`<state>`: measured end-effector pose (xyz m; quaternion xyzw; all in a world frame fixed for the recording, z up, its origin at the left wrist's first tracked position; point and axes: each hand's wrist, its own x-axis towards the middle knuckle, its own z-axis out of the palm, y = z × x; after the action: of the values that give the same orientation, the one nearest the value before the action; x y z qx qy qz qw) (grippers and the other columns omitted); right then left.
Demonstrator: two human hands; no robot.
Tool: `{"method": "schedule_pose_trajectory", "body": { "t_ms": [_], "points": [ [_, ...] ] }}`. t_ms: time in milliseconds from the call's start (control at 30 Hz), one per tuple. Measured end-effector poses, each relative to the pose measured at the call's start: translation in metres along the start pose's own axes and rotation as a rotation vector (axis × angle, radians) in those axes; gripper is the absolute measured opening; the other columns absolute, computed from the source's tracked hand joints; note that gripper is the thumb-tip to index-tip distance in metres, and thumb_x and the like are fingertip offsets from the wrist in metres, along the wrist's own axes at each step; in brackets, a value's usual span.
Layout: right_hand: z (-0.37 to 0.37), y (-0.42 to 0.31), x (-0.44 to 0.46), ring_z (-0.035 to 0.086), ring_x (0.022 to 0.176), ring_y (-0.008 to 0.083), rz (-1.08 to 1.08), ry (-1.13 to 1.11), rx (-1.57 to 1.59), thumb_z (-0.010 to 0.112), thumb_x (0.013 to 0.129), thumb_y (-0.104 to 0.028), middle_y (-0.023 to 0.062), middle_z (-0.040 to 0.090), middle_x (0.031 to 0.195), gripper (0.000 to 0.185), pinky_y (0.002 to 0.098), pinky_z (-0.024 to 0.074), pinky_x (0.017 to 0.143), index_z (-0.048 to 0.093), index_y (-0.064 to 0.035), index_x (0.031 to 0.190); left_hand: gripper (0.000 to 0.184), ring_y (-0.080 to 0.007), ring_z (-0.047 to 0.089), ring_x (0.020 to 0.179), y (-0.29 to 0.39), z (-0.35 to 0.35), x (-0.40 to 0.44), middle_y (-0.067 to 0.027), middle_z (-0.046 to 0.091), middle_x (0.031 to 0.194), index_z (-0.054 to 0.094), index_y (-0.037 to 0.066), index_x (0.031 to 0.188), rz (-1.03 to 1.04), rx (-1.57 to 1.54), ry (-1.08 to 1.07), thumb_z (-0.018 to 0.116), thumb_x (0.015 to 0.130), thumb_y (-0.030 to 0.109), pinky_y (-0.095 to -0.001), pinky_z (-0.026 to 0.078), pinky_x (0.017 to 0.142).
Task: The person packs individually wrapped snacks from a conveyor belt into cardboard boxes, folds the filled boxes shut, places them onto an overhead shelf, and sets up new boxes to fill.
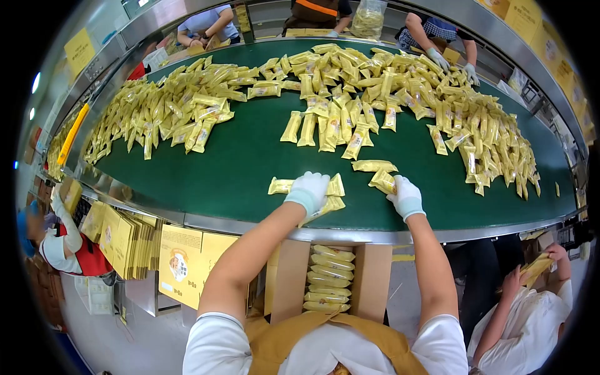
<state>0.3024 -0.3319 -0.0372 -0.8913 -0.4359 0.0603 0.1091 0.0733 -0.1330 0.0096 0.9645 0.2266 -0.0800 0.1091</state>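
Note:
My left hand, in a white glove, has its fingers curled over several yellow wrapped snack packets at the near side of the green belt. One packet end sticks out below the palm. To the right, my gloved right hand grips the end of a single snack packet. Just beyond it another packet lies flat on the belt. Directly in front of my body stands an opened cardboard box with a column of packets inside.
Heaps of packets cover the far part of the green conveyor belt. Its metal edge runs before me. Folded yellow cartons stand at left. Co-workers are across the belt and on both sides; one person's gloved hands touch the packets.

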Motion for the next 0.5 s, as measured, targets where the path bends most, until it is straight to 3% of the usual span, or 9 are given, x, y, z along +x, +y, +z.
{"method": "schedule_pose_trajectory", "body": {
  "t_ms": [33,133,267,300,367,500],
  "points": [
    [0.000,-0.001,-0.001,0.066,0.098,0.0381,0.004,0.000,0.002,0.084,0.074,-0.018,0.0166,0.067,0.108,0.047,0.0448,0.0533,0.085,0.058,-0.0075,0.112,0.045,-0.0335,0.062,0.108,0.001,-0.009,-0.001,-0.0139,0.067,0.114,0.060,0.008,0.123,-0.005,-0.014,-0.044,0.068,0.086,0.032,-0.0416,0.052,0.093],
    [-0.002,-0.004,-0.002,0.066,0.097,0.0384,0.012,-0.001,-0.007,0.083,0.075,-0.017,0.0164,0.066,0.107,0.047,0.0449,0.0534,0.084,0.057,-0.0078,0.112,0.048,-0.0348,0.063,0.107,-0.005,-0.027,-0.019,-0.0159,0.067,0.114,0.060,0.008,0.125,-0.005,-0.186,0.174,0.067,0.085,0.033,-0.0429,0.053,0.093],
    [-0.009,-0.009,-0.003,0.066,0.095,0.0367,-0.028,-0.034,-0.011,0.080,0.075,-0.014,0.0156,0.067,0.101,0.036,0.0446,0.0538,0.083,0.060,-0.0087,0.105,0.052,-0.0344,0.064,0.107,0.011,-0.024,-0.042,-0.0165,0.067,0.116,0.060,0.008,0.125,-0.061,-0.124,-0.111,0.069,0.083,0.038,-0.0444,0.053,0.092],
    [-0.023,-0.016,-0.004,0.067,0.094,0.0359,-0.060,-0.091,-0.013,0.079,0.075,-0.012,0.0148,0.068,0.099,0.033,0.0445,0.0541,0.082,0.060,-0.0094,0.102,0.053,-0.0334,0.066,0.104,0.006,0.008,-0.043,-0.0156,0.067,0.113,0.059,0.010,0.127,-0.016,-0.082,-0.069,0.070,0.083,0.038,-0.0447,0.054,0.088],
    [-0.052,-0.031,0.001,0.067,0.093,0.0354,-0.141,-0.087,0.000,0.075,0.076,-0.010,0.0137,0.068,0.097,0.026,0.0444,0.0543,0.080,0.061,-0.0104,0.098,0.051,-0.0333,0.068,0.098,0.011,0.020,-0.050,-0.0144,0.067,0.108,0.056,0.012,0.130,0.049,-0.053,0.046,0.069,0.085,0.033,-0.0461,0.055,0.083],
    [-0.078,-0.053,0.035,0.067,0.091,0.0370,-0.246,0.071,-0.008,0.068,0.077,-0.007,0.0139,0.069,0.094,0.020,0.0447,0.0541,0.079,0.062,-0.0118,0.096,0.046,-0.0320,0.069,0.095,0.025,0.019,-0.047,-0.0123,0.068,0.103,0.053,0.013,0.131,0.025,0.029,-0.081,0.065,0.087,0.022,-0.0454,0.056,0.078]
  ]
}}
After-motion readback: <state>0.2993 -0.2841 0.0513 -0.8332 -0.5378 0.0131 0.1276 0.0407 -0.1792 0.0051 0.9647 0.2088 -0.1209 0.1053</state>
